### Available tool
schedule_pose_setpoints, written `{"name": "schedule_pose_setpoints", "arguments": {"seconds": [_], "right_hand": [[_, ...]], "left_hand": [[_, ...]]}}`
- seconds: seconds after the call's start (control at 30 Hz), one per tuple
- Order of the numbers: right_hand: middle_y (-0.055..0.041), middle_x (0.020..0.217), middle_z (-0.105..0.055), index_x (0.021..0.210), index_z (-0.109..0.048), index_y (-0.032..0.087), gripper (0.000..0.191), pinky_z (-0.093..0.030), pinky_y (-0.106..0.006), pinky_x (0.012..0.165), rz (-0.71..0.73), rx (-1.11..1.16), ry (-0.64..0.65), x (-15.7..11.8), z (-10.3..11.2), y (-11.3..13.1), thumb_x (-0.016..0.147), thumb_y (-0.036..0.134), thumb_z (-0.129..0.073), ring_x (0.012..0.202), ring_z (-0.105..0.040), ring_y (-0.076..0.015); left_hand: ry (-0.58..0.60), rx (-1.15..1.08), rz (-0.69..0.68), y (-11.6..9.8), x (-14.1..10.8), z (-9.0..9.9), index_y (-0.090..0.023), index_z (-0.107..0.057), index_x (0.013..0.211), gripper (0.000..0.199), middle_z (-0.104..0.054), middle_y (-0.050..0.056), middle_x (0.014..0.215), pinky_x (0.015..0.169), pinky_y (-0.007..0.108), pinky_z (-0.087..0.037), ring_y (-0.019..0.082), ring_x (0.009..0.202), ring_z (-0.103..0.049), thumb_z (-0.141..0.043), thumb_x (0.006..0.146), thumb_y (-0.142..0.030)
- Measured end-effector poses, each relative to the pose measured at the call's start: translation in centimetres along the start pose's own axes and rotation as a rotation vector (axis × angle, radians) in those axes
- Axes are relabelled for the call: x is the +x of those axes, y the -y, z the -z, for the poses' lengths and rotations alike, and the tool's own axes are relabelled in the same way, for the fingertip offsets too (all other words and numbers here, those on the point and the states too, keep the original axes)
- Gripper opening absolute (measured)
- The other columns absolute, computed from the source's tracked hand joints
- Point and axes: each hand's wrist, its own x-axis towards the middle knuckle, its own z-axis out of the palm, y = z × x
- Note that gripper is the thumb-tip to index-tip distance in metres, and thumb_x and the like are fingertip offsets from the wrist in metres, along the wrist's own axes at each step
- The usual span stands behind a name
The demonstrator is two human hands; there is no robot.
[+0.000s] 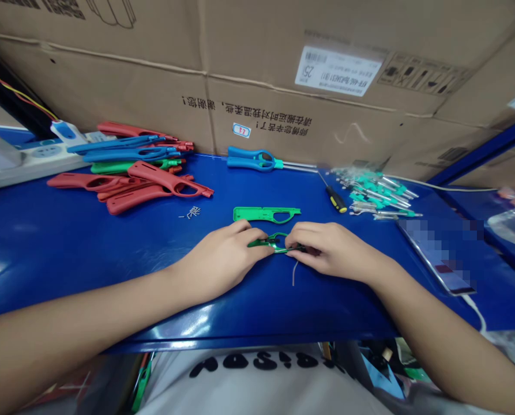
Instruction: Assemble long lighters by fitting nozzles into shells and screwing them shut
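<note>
Between my two hands is a green plastic lighter casing half (278, 237) with dark parts in it, low over the blue tabletop. My left hand (229, 253) is closed on its left end, thumb and fingers pinching it. At the right end, my right hand (326, 245) pinches the casing near a dark piece, partly hidden by the fingers. A thin pale wire (294, 274) hangs down from there onto the table. Just behind lies another green casing half (257, 214), hollow side up, touched by neither hand.
Red, blue and green casings (153, 178) are heaped at the left, with small screws (192, 212) beside them. Behind lie blue lighters (252, 159). A screwdriver (335, 199), metal-tubed parts (380, 193) and a phone (439, 259) are at the right. Cardboard boxes (153, 75) wall the back.
</note>
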Motion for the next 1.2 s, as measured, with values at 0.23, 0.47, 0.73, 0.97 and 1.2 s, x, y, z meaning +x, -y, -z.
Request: {"name": "schedule_pose_setpoints", "arguments": {"seconds": [0.23,0.47,0.73,0.97,1.2], "right_hand": [[-0.0063,0.099,-0.068,0.096,-0.066,0.019,0.009,-0.049,-0.026,0.072,-0.002,-0.018,-0.005,0.06,-0.03,0.31,0.096,0.022,-0.058,0.083,-0.066,-0.0162],[-0.0079,0.101,-0.069,0.101,-0.067,0.019,0.013,-0.051,-0.027,0.074,0.0,-0.008,-0.008,0.11,-0.03,0.33,0.097,0.023,-0.056,0.085,-0.067,-0.0169],[-0.0077,0.102,-0.069,0.102,-0.068,0.019,0.014,-0.05,-0.026,0.075,0.003,-0.01,-0.002,0.08,-0.04,0.28,0.098,0.023,-0.056,0.086,-0.067,-0.0166],[-0.0076,0.103,-0.069,0.104,-0.068,0.02,0.015,-0.05,-0.026,0.075,0.006,-0.038,-0.007,0.05,-0.13,0.32,0.099,0.024,-0.054,0.086,-0.067,-0.0164],[-0.0069,0.102,-0.07,0.103,-0.068,0.02,0.015,-0.051,-0.027,0.076,0.008,-0.01,-0.012,0.12,-0.01,0.29,0.098,0.023,-0.055,0.087,-0.068,-0.0172]], "left_hand": [[0.038,0.023,-0.017,-0.03,0.01,0.2,-0.021,-0.069,0.121,0.03,-0.067,0.01,0.116,0.086,0.038,-0.055,0.025,0.103,-0.059,-0.052,0.098,-0.017],[0.068,0.048,-0.027,-0.14,0.14,0.39,-0.02,-0.069,0.123,0.031,-0.066,0.012,0.117,0.085,0.04,-0.056,0.027,0.104,-0.059,-0.052,0.097,-0.016],[0.093,0.054,-0.017,-0.17,0.11,0.42,-0.021,-0.068,0.124,0.032,-0.066,0.011,0.118,0.086,0.04,-0.056,0.027,0.105,-0.059,-0.054,0.097,-0.017],[0.062,0.042,-0.027,-0.16,0.09,0.23,-0.019,-0.069,0.123,0.031,-0.067,0.013,0.118,0.086,0.042,-0.056,0.028,0.106,-0.06,-0.053,0.097,-0.016],[0.055,0.031,-0.026,-0.17,0.05,0.27,-0.019,-0.069,0.122,0.03,-0.067,0.013,0.116,0.087,0.04,-0.055,0.027,0.105,-0.06,-0.054,0.097,-0.016]]}}
